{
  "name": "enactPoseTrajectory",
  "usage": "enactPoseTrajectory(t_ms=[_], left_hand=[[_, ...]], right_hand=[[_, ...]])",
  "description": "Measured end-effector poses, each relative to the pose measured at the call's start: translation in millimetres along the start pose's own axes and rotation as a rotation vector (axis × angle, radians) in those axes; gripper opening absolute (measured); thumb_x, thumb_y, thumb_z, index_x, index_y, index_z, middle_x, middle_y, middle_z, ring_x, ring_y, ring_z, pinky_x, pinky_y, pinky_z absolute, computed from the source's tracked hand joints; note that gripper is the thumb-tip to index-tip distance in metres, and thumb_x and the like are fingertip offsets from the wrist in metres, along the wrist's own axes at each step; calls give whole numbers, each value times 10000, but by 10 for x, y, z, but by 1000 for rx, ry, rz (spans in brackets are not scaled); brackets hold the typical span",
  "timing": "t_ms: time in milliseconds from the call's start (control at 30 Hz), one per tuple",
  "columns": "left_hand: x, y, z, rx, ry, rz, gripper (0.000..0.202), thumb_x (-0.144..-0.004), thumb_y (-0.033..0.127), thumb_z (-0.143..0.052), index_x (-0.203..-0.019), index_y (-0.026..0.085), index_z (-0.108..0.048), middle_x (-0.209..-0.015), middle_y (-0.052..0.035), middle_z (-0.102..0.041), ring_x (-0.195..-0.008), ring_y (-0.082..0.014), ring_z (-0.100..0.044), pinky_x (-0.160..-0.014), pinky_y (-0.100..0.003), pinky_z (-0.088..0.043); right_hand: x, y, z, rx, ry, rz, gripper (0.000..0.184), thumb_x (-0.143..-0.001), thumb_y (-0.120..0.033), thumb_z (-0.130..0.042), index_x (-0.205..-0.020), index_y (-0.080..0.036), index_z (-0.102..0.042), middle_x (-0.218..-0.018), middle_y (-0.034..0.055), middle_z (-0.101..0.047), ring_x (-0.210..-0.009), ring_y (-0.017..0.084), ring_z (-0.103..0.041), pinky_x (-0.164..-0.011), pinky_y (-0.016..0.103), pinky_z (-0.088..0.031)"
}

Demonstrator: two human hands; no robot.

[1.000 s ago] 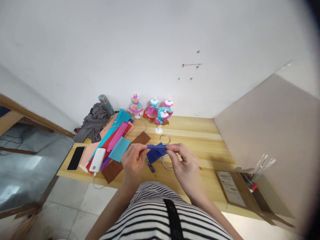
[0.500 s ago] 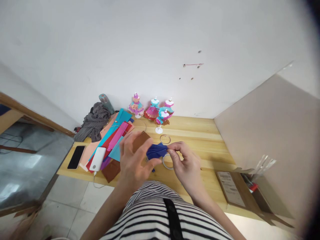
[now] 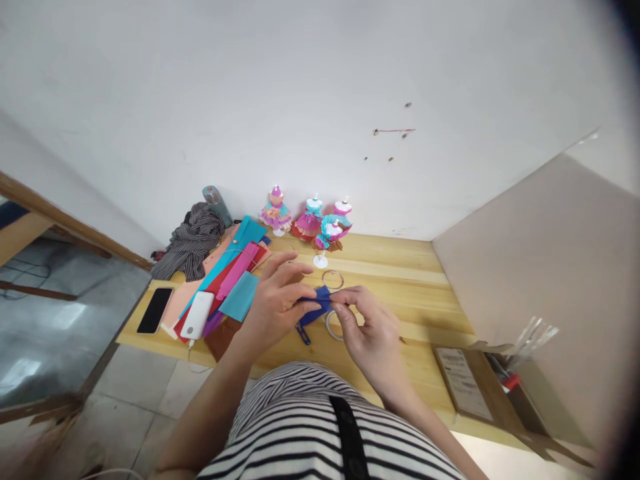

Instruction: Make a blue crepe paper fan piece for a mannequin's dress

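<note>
A folded piece of dark blue paper [image 3: 314, 308] is held between both hands above the wooden table [image 3: 395, 280]. My left hand [image 3: 277, 298] closes on its left end with thumb and lower fingers, the upper fingers stretched out. My right hand [image 3: 367, 327] pinches its right end. Just under the paper lie small blue-handled scissors [image 3: 302, 333] and a white tape ring [image 3: 331, 325]. A clear ring [image 3: 332, 279] rests a little farther back.
Coloured paper sheets [image 3: 235, 273] lie fanned at the left, with a white power bank [image 3: 197, 315] and a black phone [image 3: 155, 310]. Paper-dress dolls [image 3: 313, 221] stand by the wall. A striped cloth [image 3: 193, 240] and a bottle [image 3: 217, 202] sit back left. An open cardboard box [image 3: 475, 380] is at right.
My left hand let go of the blue paper's end, swept over it with fingers spread, and now grips it again closer in. The paper is folded more tightly than a second ago.
</note>
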State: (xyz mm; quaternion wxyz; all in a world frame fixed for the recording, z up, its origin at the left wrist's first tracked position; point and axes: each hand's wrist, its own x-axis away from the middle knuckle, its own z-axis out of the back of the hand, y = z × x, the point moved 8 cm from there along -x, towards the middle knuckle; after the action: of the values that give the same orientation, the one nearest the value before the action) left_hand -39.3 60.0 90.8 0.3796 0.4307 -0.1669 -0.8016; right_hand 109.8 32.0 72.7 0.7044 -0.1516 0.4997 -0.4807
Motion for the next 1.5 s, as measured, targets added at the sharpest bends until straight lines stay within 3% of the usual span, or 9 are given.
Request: enactPoseTrajectory(t_ms=[100,233,267,333,433,533,667,867,1500], left_hand=[[110,-278,170,52,91,121,31,-754,220,-758,-747,230,-729,-1057,-78,-706,-1219,-273,-516,-1032,-474,-434],[471,-760,497,66,421,502,168,-771,301,-727,-907,203,-728,-1041,-85,-685,-1035,-238,-620,-968,-431,-470],[545,-816,490,105,422,588,219,-788,333,-705,-958,196,-720,-966,-73,-691,-936,-214,-642,-909,-398,-500],[572,-769,338,272,270,646,331,-793,388,-691,-1061,194,-698,-853,-44,-689,-794,-183,-648,-818,-351,-529],[492,-491,162,303,50,606,765,-576,396,-867,-1272,231,-595,-797,-5,-681,-781,-190,-647,-815,-330,-529],[418,-342,45,297,-53,597,949,-508,374,-907,-1361,248,-512,-905,-39,-703,-833,-213,-654,-801,-328,-536],[396,-386,-108,453,-66,640,701,-574,328,-880,-1216,235,-615,-1061,-68,-705,-839,-193,-668,-767,-297,-542],[406,-446,-163,735,72,769,243,-638,244,-799,-831,151,-685,-602,-2,-681,-524,-139,-637,-555,-256,-538],[512,-391,-64,657,408,724,130,-672,226,-779,-745,154,-699,-634,-1,-707,-537,-154,-693,-545,-248,-579]], right_hand=[[0,13,28,9,33,15,118,-898,-130,-547,-856,-220,-612,-775,24,-675,-694,168,-651,-633,288,-514],[-17,42,84,41,96,34,130,-890,-111,-553,-842,-221,-604,-753,15,-675,-679,165,-647,-628,283,-513],[-24,41,84,41,100,41,133,-888,-105,-555,-841,-220,-602,-753,14,-674,-682,164,-646,-629,281,-512],[-38,27,65,35,95,57,134,-885,-98,-560,-845,-219,-600,-757,14,-674,-685,162,-647,-627,275,-511],[-57,-8,22,19,77,72,133,-885,-98,-559,-851,-219,-604,-756,12,-674,-680,159,-645,-618,269,-508],[-66,-17,-20,1,44,60,130,-889,-110,-553,-848,-220,-607,-755,14,-673,-678,163,-644,-614,276,-507],[-67,-6,-45,-27,13,40,119,-888,-125,-554,-851,-217,-619,-764,19,-677,-686,168,-647,-616,283,-505],[-70,-17,-29,-52,6,33,123,-889,-129,-556,-843,-221,-622,-759,15,-675,-689,167,-645,-627,284,-505],[71,285,-90,-233,49,-283,97,-860,-239,-620,-839,-199,-706,-730,27,-704,-633,161,-663,-582,275,-531]])
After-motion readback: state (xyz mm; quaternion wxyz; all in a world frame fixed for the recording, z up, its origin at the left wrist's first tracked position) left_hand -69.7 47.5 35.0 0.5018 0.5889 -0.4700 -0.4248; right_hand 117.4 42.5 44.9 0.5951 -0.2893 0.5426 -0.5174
